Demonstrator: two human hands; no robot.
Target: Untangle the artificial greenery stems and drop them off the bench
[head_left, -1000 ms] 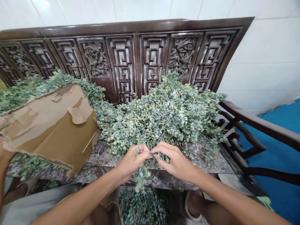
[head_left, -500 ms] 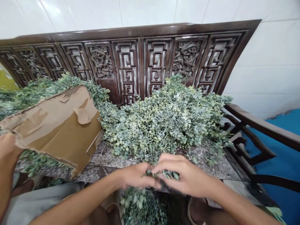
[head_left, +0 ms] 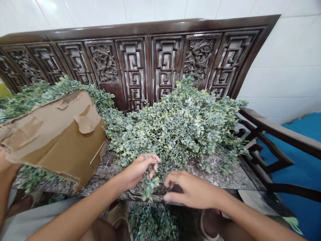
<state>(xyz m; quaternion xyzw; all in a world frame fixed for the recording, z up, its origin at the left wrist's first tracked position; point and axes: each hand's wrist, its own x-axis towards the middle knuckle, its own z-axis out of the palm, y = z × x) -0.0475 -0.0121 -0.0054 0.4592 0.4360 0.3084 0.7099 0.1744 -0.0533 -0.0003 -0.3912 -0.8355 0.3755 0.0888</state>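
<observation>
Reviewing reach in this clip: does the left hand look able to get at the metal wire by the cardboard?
Probably yes. The left hand, holding a sprig, sits close to the wire, with mostly bare tabletop between them. It would likely have to let go of the sprig first.

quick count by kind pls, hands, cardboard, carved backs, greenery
hands: 3 (left hand, right hand, another person's hand)
cardboard sheets: 1
carved wooden settee backs: 1
foliage heaps: 2 (upper heap, lower heap)
loose leafy sprigs: 1
total: 8
</observation>
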